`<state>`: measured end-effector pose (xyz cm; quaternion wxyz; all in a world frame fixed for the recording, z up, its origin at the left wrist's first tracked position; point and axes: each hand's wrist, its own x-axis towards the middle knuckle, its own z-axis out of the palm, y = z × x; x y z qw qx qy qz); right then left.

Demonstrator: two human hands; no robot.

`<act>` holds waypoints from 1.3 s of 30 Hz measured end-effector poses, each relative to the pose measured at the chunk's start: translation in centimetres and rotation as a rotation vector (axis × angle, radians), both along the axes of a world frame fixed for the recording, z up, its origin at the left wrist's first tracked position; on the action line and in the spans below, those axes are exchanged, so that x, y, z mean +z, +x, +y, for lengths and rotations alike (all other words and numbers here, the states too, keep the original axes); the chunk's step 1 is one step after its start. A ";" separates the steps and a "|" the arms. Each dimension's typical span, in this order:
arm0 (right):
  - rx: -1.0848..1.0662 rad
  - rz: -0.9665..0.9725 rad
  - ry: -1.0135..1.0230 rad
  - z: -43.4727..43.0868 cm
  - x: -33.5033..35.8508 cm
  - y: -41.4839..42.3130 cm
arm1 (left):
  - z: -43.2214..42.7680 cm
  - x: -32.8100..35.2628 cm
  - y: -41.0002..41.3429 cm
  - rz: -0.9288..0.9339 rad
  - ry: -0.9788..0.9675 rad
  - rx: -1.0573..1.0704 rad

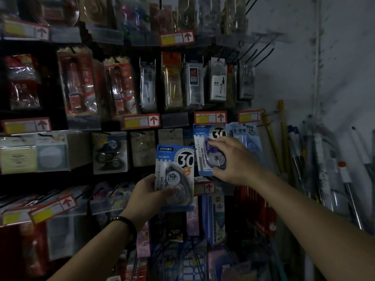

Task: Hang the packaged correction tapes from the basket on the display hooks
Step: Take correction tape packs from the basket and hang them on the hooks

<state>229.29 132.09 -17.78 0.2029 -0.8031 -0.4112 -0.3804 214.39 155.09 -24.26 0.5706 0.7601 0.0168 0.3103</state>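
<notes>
While in curled left fingers [167, 192], one tape pack [175, 159]; second pack [203, 153] in curled right fingers [222, 143].

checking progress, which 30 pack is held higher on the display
The upper pack, gripped by the right hand just under the price tag beside the 12 pack; the left hand holds the No.9803 pack lower.

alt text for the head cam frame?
The right hand holds a blue correction tape pack up at a dim stationery display rack, just below a red price tag; the left hand grips a second pack lower and beside it.
</notes>
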 end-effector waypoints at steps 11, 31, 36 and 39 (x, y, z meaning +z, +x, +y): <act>0.005 0.014 0.008 0.5 0.5 0.3 | 0.0 0.5 -0.2 -0.014 0.001 -0.003; 0.009 0.044 -0.024 0.9 0.4 -0.5 | 1.3 -0.5 -0.7 0.013 -0.011 -0.011; 0.028 0.027 -0.117 1.2 -3.7 -2.0 | 1.4 -1.2 -1.0 -0.064 -0.131 -0.042; 0.059 0.036 -0.036 1.3 -6.5 -3.2 | 0.9 -2.0 -1.4 -0.073 -0.429 -0.237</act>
